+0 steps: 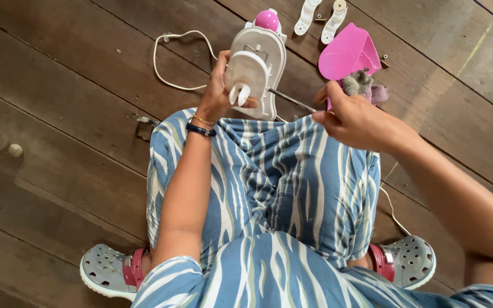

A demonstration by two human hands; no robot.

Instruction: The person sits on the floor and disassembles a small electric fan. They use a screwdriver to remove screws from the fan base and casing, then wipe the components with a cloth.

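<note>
We are looking down at a person who is squatting on a dark wooden floor (pixel 58 85) in a blue and white striped garment (pixel 281 188) and grey clogs (pixel 106 272). The left hand (pixel 219 91) is grasping a white plastic appliance body (pixel 256 71) — the fingers are wrapping around its lower edge near a small white hook-shaped part, and the piece is standing tilted just above the knees, with a pink round knob (pixel 267 20) at its far end. A white power cord (pixel 172 63) is running from it in a loop across the boards. The right hand (pixel 352 117) is closing on a screwdriver (pixel 292 100); its thin metal shaft is pointing toward the side of the appliance body, and the tip seems to be touching it. Just beyond this hand a pink plastic cover (pixel 346 54) is lying on the floor, with a clump of grey dust (pixel 358 84) beside it. Farther away, two white oblong parts (pixel 319 17) are lying side by side — near them we are seeing some small screws.
</note>
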